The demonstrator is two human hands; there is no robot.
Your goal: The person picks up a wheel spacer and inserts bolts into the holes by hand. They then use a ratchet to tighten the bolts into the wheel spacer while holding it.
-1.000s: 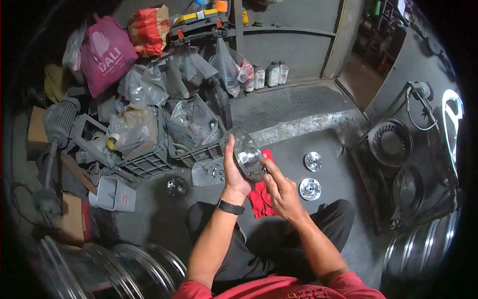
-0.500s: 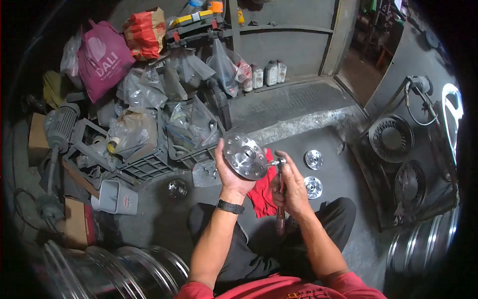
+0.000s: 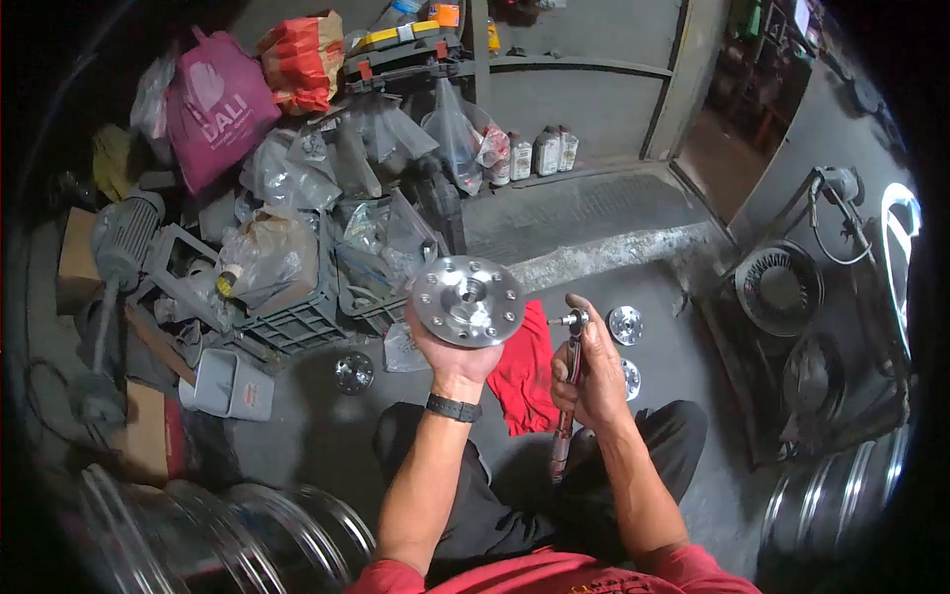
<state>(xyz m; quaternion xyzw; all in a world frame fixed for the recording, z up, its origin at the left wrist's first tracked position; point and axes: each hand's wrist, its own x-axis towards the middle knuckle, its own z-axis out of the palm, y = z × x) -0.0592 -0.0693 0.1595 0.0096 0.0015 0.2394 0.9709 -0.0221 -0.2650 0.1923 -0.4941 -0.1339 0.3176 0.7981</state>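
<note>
My left hand point(image 3: 457, 362) is closed around the lower edge of a round metal flange point(image 3: 442, 315), holding it up with its ring of bolt holes and raised centre hub facing me. In my right hand point(image 3: 600, 381) is a ratchet wrench point(image 3: 561, 441), handle pointing down and its head with a short bit pointing left. The bit is apart from the flange. Beneath the hands a red cloth point(image 3: 520, 381) lies on the floor. Two smaller shiny flanges, one fully visible point(image 3: 626, 325) and one partly hidden point(image 3: 632, 377) by my right hand, lie to the right.
Another flange point(image 3: 354, 373) lies on the floor at left, near a grey bin point(image 3: 230, 384) and crates point(image 3: 292, 322) full of plastic bags. Wheel rims point(image 3: 228, 530) stand at lower left. A metal stand point(image 3: 727, 366) is at right. Several bottles point(image 3: 547, 151) line the back step.
The wrench bit has come away from the flange, and my right hand has moved slightly right. My left hand has turned the flange to face me more fully.
</note>
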